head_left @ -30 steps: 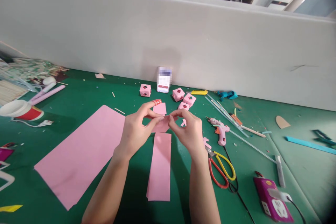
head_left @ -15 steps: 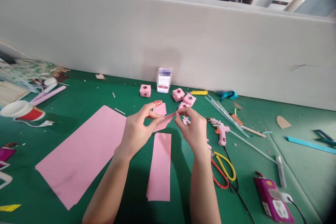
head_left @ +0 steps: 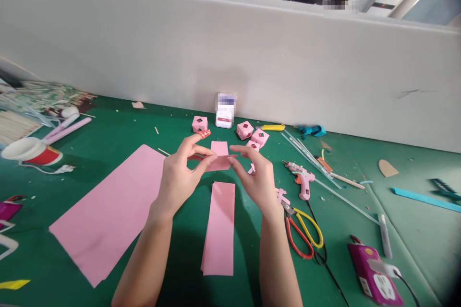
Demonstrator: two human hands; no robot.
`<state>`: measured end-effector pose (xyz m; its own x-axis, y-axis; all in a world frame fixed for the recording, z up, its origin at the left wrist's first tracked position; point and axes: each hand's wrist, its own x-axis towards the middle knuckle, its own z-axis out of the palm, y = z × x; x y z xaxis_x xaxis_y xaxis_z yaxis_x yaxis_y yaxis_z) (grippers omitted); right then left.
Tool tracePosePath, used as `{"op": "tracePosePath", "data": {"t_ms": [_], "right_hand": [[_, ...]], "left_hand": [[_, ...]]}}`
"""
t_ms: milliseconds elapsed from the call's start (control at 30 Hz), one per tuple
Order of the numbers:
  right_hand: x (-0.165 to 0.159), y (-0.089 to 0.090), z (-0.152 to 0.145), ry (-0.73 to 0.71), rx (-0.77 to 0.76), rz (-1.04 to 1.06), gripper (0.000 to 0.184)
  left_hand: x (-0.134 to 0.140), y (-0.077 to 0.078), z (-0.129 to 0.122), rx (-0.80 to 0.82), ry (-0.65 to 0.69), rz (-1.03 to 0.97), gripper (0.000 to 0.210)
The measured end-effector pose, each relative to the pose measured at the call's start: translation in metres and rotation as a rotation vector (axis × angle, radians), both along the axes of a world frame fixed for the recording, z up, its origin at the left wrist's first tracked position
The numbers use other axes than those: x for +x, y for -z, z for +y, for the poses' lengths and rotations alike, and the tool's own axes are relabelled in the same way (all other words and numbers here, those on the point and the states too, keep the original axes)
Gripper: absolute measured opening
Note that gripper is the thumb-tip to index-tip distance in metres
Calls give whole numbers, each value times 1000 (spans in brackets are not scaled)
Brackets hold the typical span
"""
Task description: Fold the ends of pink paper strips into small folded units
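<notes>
My left hand [head_left: 178, 177] and my right hand [head_left: 254, 177] hold a small pink paper piece [head_left: 220, 162] between their fingertips, a little above the green table [head_left: 414, 230]. A red patterned wrap covers my left index fingertip. Below the hands lies a narrow pink paper strip [head_left: 219, 228]. A large pink sheet [head_left: 111, 211] lies to the left. Three folded pink paper cubes [head_left: 199, 123], [head_left: 245, 129], [head_left: 259, 137] sit beyond the hands.
Red-and-yellow scissors [head_left: 304, 232] and a pink glue gun [head_left: 302, 180] lie right of my right hand. A purple power strip [head_left: 372, 273] sits front right, a red paper cup [head_left: 30, 151] at left. A white partition wall [head_left: 288, 67] backs the table; other people are beyond it.
The small paper piece has gone from tilted to nearly level between my fingertips. My left index finger has lifted and straightened, and my right fingers have opened out along the piece's edge.
</notes>
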<state>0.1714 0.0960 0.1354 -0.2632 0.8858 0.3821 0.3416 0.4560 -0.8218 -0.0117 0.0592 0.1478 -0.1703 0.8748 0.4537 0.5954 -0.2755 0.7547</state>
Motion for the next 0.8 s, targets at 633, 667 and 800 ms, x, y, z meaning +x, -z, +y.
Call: {"op": "tracePosePath", "data": {"t_ms": [633, 667, 800], "right_hand": [[-14, 2, -9, -35, 41, -104, 12], [-14, 2, -9, -37, 35, -100, 12], [-14, 3, -8, -46, 27, -100, 12]], "left_hand": [[2, 2, 0, 7, 38, 151, 53], [1, 3, -1, 6, 45, 156, 53], [2, 4, -2, -4, 65, 189, 53]]}}
